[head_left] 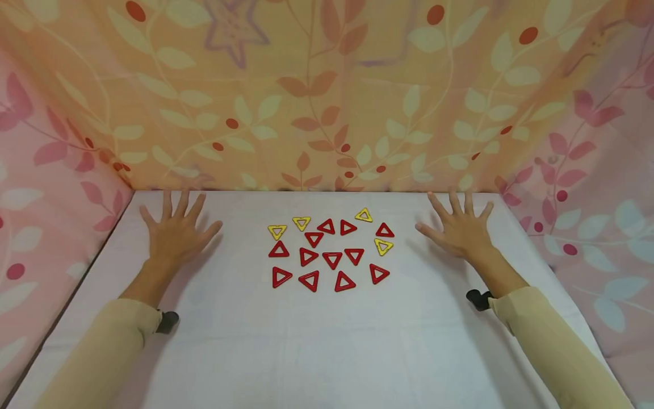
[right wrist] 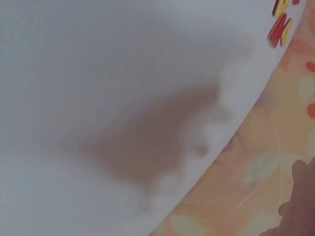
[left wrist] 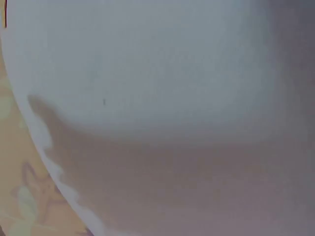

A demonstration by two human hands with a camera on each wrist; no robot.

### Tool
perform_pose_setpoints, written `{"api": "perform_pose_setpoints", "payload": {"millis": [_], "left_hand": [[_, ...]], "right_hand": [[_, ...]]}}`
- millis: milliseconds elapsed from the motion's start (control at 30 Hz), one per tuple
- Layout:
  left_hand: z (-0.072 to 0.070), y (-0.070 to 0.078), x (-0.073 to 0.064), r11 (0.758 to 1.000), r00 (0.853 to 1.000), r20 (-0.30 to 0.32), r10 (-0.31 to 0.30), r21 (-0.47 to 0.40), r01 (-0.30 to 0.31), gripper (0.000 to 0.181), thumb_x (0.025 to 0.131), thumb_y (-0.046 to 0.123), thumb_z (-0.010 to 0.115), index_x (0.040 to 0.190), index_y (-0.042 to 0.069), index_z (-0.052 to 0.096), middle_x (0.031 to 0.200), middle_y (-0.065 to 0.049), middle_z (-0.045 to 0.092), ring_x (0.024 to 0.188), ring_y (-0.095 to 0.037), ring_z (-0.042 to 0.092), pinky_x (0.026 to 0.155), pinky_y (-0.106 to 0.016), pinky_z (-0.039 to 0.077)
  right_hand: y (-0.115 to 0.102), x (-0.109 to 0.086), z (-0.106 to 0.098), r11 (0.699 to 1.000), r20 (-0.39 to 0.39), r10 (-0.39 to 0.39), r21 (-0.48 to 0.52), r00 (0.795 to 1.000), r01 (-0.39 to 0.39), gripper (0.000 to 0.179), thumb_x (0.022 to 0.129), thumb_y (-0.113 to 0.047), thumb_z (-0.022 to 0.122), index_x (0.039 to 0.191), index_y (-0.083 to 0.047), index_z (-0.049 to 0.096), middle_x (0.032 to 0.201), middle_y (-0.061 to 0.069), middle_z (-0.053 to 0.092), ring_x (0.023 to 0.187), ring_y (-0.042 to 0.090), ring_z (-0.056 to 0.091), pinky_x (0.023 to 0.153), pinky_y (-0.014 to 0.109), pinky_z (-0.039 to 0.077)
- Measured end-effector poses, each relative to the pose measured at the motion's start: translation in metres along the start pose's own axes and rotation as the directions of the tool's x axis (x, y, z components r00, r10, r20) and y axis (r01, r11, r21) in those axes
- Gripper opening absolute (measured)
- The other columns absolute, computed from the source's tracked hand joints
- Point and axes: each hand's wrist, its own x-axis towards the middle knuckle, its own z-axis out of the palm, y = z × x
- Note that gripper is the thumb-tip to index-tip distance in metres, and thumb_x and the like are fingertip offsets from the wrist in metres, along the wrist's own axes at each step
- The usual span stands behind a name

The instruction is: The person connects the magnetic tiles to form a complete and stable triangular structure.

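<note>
The left hand (head_left: 177,236), fingers and thumb spread wide, is palm down over the left part of the white table. The right hand (head_left: 462,230) has its fingers splayed the same way over the right part. Both are empty. Between them lies a loose group of flat triangular rings, apart from one another: several red triangles (head_left: 279,255) and several yellow triangles (head_left: 277,228), the yellow ones along the back and sides. The right thumb is nearer the group than the left one. In the right wrist view a red triangle (right wrist: 277,30) shows at the top right corner.
White cloth covers the table (head_left: 286,352). Behind its back edge hangs an orange leaf-patterned curtain (head_left: 306,113), with pink patterned cloth (head_left: 582,187) at both sides. Small black devices (head_left: 167,322) sit under both wrists. Blurred hand shadows fall on the cloth in both wrist views.
</note>
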Motion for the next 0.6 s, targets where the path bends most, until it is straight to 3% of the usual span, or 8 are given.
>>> {"api": "perform_pose_setpoints", "payload": {"millis": [167, 367, 600], "left_hand": [[0.001, 0.019, -0.005, 0.996, 0.993, -0.074, 0.087, 0.000, -0.087, 0.079, 0.091, 0.060, 0.053, 0.154, 0.015, 0.037, 0.166, -0.007, 0.012, 0.152, -0.028, -0.014, 0.104, -0.078, -0.010], [0.001, 0.043, -0.007, 0.981, 0.970, -0.143, 0.195, 0.024, -0.194, 0.077, 0.088, 0.057, 0.055, 0.151, 0.016, 0.042, 0.164, -0.010, 0.021, 0.153, -0.025, -0.007, 0.105, -0.079, 0.002], [0.000, 0.071, -0.009, 0.966, 0.960, -0.104, 0.258, 0.025, -0.257, 0.077, 0.088, 0.057, 0.056, 0.153, 0.019, 0.039, 0.164, -0.011, 0.021, 0.153, -0.028, -0.001, 0.109, -0.075, 0.004]], "right_hand": [[-0.014, -0.005, -0.001, 0.998, -0.019, -0.061, -0.007, 0.998, 0.061, 0.089, 0.089, -0.078, 0.036, 0.160, -0.029, 0.014, 0.165, 0.018, -0.002, 0.148, 0.042, -0.019, 0.099, 0.079, -0.017], [-0.027, -0.012, -0.001, 0.986, -0.053, -0.165, -0.018, 0.985, 0.164, 0.085, 0.091, -0.072, 0.043, 0.160, -0.028, 0.019, 0.167, 0.013, -0.004, 0.150, 0.040, -0.013, 0.101, 0.081, -0.010], [-0.042, -0.015, -0.005, 0.971, -0.069, -0.235, 0.029, 0.970, 0.237, 0.082, 0.093, -0.068, 0.044, 0.160, -0.029, 0.018, 0.167, 0.012, -0.001, 0.151, 0.040, 0.000, 0.106, 0.077, -0.009]]}}
